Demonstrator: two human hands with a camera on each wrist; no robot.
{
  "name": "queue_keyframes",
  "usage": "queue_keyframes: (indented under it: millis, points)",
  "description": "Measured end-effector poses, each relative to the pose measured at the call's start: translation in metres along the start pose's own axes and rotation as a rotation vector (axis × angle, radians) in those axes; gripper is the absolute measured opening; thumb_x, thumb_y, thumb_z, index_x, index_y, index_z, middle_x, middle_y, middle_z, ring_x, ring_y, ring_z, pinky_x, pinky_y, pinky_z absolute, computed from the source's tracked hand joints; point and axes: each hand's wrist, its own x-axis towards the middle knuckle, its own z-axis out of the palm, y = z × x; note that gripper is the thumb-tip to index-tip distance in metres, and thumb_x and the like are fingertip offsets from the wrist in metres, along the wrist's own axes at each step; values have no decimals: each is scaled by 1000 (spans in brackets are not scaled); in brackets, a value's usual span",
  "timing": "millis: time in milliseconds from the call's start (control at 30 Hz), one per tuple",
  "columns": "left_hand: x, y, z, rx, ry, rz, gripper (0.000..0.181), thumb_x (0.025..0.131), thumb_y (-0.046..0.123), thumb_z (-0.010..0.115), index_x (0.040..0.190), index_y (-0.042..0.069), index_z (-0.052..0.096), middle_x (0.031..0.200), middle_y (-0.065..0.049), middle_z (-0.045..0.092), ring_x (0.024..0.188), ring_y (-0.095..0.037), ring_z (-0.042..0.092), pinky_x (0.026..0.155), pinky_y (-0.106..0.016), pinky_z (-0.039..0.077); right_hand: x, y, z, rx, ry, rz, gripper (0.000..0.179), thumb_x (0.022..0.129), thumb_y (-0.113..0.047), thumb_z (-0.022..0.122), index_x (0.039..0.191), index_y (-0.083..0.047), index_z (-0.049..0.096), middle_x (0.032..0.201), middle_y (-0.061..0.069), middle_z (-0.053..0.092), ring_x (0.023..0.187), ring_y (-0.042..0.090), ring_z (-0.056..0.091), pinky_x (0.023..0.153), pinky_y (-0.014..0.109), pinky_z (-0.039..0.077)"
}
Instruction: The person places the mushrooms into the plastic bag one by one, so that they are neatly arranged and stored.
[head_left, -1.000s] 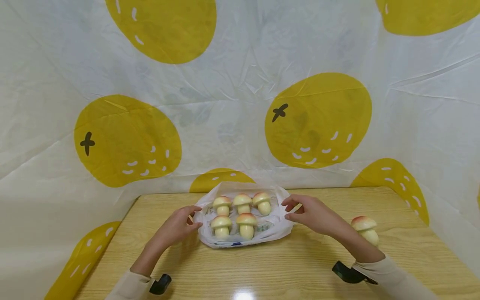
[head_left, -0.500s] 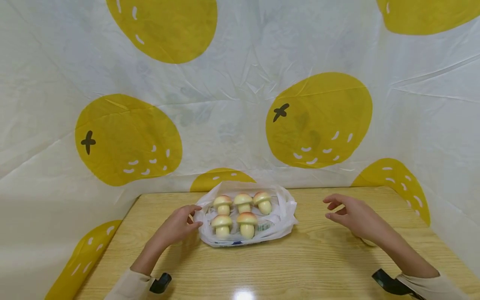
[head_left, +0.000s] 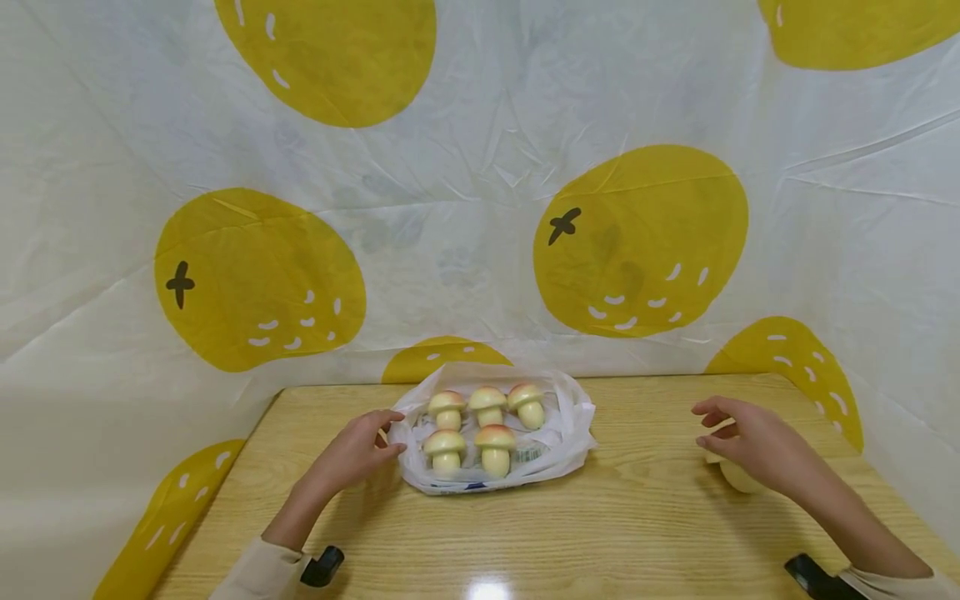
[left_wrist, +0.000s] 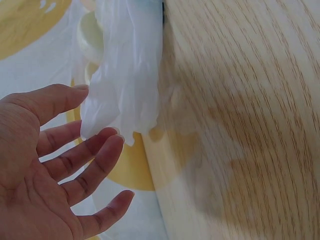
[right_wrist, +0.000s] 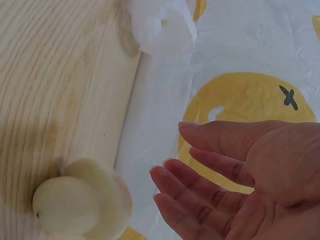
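Several toy mushrooms (head_left: 496, 450) with cream stems and reddish caps lie in two rows in a white plastic bag (head_left: 573, 462), its mouth spread wide. At the bag's left rim is my left hand (head_left: 356, 450). In the left wrist view, its thumb (left_wrist: 62, 97) and fingers stand spread apart, tips right at the thin bag edge (left_wrist: 122, 75). Off to the right, my right hand (head_left: 757, 442) hovers over a single mushroom (head_left: 738, 478) and hides most of it. The right wrist view has this mushroom (right_wrist: 70, 205) lying beside the loosely bent fingers (right_wrist: 185, 200), apart from them.
The wooden table (head_left: 600, 533) ends at the back against a white cloth (head_left: 450, 275) printed with large yellow fruit, which also hangs at both sides. A black wrist strap (head_left: 322, 567) sits on the left sleeve.
My right hand has left the bag's right rim and moved right to above the lone mushroom. That rim has spread slightly outward. My left hand stays at the left rim.
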Motion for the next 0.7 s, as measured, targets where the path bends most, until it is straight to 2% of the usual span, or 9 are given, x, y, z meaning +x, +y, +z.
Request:
queue_keyframes:
  millis: [267,533,700]
  points:
    - [-1,1,-1,-1,4,-8,42,90,14,78,128,0,66,104,-7,68,79,-11,62,70,-28,54,-7,14,-5,-49,32,18,44,89,-18,78,123,6,64,108,18,72,94,35,71,73,48,58]
    - [1,0,0,-2,3,-21,43,89,13,79,128,0,66,104,-7,69,79,-11,62,69,-28,54,-9,23,-10,-99,-14,68,52,91,-27,77,124,11,61,111,30,68,94,42,69,72,52,57]
    - [0,-1,1,-5,9,-28,43,89,13,79,128,1,66,104,-6,69,79,-10,61,69,-27,53,-14,27,-8,-132,7,73,59,90,-34,78,124,12,60,108,32,67,93,44,68,70,54,56]
